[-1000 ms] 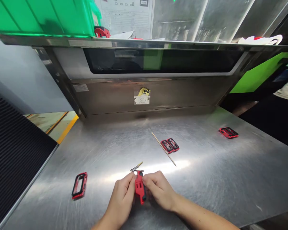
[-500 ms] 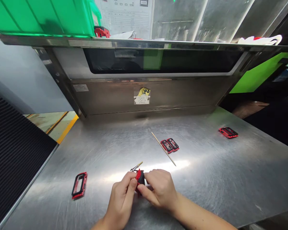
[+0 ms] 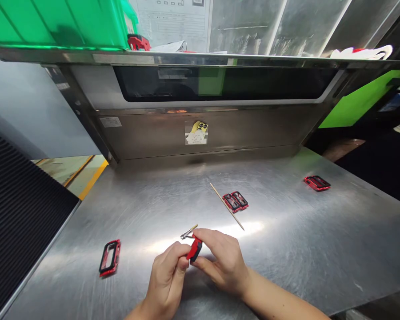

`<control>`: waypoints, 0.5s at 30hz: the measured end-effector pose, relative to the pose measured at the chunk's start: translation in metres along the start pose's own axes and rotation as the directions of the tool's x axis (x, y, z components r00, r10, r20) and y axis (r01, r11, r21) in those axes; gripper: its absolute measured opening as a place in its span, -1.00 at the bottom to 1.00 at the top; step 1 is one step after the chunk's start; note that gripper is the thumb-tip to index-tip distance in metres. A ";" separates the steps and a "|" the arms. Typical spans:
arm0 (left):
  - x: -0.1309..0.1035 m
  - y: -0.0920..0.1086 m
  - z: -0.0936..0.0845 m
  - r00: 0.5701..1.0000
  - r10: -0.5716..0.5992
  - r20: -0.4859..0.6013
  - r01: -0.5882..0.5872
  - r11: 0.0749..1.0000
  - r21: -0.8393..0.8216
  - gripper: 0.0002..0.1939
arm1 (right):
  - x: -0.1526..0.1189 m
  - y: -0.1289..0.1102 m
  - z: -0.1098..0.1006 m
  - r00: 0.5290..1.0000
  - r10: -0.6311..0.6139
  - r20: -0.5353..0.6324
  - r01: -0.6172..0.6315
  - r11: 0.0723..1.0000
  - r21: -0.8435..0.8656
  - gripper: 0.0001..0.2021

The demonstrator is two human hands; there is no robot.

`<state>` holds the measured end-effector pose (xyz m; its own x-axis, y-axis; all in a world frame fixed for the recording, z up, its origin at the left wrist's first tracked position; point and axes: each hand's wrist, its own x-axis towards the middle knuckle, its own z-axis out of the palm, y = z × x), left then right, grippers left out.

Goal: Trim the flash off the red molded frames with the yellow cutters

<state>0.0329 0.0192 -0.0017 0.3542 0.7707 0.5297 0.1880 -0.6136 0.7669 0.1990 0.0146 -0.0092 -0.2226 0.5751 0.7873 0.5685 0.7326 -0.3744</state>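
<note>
Between my two hands, just above the metal table, is a small red and black plastic frame (image 3: 195, 250), tilted and partly covered by fingers. My left hand (image 3: 168, 271) pinches its left end between thumb and forefinger. Around the other end, my right hand (image 3: 222, 258) grips with the forefinger over the top and the thumb beneath. Right behind the frame lies a small pair of metal pliers or tweezers (image 3: 188, 232) with a yellowish part; its exact kind is unclear. Two similar red and black frames (image 3: 235, 201) lie side by side farther back, beside a thin wooden stick (image 3: 227, 206).
Another red and black frame (image 3: 110, 258) lies on the metal table (image 3: 146, 191) at left, and one more frame (image 3: 317, 182) at far right. A shelf (image 3: 253, 62) spans the back, bearing a green bin (image 3: 56, 26). A black ribbed panel (image 3: 23, 222) borders the left side.
The held frame has been turned so more of its red side shows. My right forefinger has moved up over its top, and the right thumb now sits lower.
</note>
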 end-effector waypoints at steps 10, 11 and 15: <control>-0.001 0.008 0.007 0.845 -0.535 -0.026 0.494 0.796 -0.350 -0.51 | 0.001 -0.004 0.000 0.938 0.294 0.184 -0.345 0.852 0.393 -0.57; 0.002 0.007 0.007 0.804 -0.594 -0.004 0.542 0.737 -0.404 -0.48 | 0.001 -0.004 0.001 0.900 0.350 0.261 -0.434 0.783 0.446 -0.54; 0.012 0.003 0.008 0.639 -0.759 0.121 0.688 0.494 -0.532 -0.40 | -0.001 0.000 0.011 0.645 0.483 0.592 -0.759 0.319 0.568 -0.42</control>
<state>0.0452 0.0256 0.0037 0.1948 0.9376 -0.2879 -0.1509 0.3187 0.9358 0.1906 0.0182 -0.0161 -0.3376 0.9406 0.0373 -0.0993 0.0038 -0.9950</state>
